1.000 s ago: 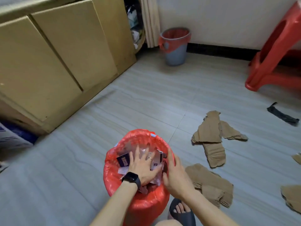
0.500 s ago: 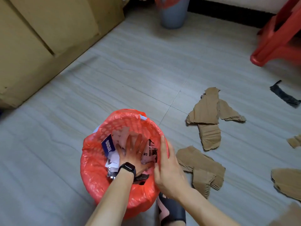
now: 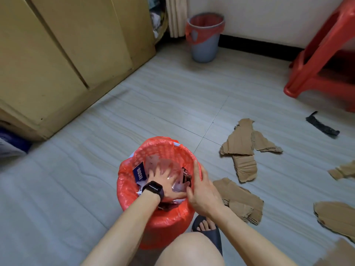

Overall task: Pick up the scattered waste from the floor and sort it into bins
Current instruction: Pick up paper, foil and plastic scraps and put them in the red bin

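Observation:
A bin lined with a red bag (image 3: 126, 185) stands on the floor right in front of me. My left hand (image 3: 165, 181), with a black watch on the wrist, lies flat with spread fingers on the plastic and paper waste (image 3: 140, 173) inside it, pressing down. My right hand (image 3: 201, 191) rests with straight fingers against the bin's right rim. Several torn pieces of brown cardboard (image 3: 240, 143) lie scattered on the tiles to the right. A black scrap (image 3: 321, 126) lies further right.
A second grey bin with a red liner (image 3: 204, 37) stands by the far wall. A yellow cabinet (image 3: 57, 54) runs along the left. A red plastic stool (image 3: 322, 60) is at the far right. My sandalled foot (image 3: 207, 230) is beside the near bin.
The camera has tilted back up, so the far bin shows again. My left hand has stayed pressed into the waste and my right hand has stayed at the rim.

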Tool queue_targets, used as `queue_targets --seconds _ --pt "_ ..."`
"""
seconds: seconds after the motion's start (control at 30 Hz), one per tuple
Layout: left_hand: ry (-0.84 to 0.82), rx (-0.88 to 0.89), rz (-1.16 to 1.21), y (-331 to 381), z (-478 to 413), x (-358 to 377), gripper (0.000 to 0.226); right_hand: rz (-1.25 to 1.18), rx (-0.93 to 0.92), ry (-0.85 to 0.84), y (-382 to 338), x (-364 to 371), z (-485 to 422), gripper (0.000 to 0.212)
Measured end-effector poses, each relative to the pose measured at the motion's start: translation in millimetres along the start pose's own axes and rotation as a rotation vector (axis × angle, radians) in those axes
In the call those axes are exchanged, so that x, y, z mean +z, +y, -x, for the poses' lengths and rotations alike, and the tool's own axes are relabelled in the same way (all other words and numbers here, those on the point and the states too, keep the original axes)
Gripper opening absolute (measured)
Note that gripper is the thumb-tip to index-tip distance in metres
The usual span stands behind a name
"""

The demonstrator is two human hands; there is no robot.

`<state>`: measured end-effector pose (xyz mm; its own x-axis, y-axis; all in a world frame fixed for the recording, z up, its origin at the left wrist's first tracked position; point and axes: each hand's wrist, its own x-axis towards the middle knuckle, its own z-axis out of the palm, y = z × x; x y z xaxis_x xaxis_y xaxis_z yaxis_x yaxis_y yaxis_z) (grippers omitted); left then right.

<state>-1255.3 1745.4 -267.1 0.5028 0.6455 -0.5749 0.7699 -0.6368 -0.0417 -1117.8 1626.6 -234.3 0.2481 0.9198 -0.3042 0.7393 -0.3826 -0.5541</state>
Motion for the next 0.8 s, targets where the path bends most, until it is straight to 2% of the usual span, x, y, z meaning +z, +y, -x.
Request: queue_targets --seconds 0.1,0.2,0.33,0.47,0.67,0.8 --pt "0.063 0.025 -0.038 -7.9 26.1 -21.9 0.100 0.085 0.017 -0.046 -8.8 -17.4 5.2 0.085" --pt "0.127 0.031 -0.064 -14.0 47.5 -46.1 0.101 0.083 0.029 -0.014 -16.2 -40.6 17.9 0.080" --pt "0.194 -0.005 0.096 -13.3 69.5 -74.2 0.078 0.098 0.020 0.070 -15.1 -75.2 37.4 0.076" --pt "0.265 0.066 0.191 -3.1 87.4 -110.5 0.072 0.113 -0.029 0.165 -14.2 -111.9 61.5 0.072" --pt "0.402 0.215 0.265 50.7 114.2 -186.3 0.054 0.175 -0.096 0.305 4.4 -171.6 105.9 0.061" --pt "0.534 0.396 0.239 116.3 135.3 -234.8 0.047 0.264 -0.103 0.397 29.8 -220.3 149.8 0.058"
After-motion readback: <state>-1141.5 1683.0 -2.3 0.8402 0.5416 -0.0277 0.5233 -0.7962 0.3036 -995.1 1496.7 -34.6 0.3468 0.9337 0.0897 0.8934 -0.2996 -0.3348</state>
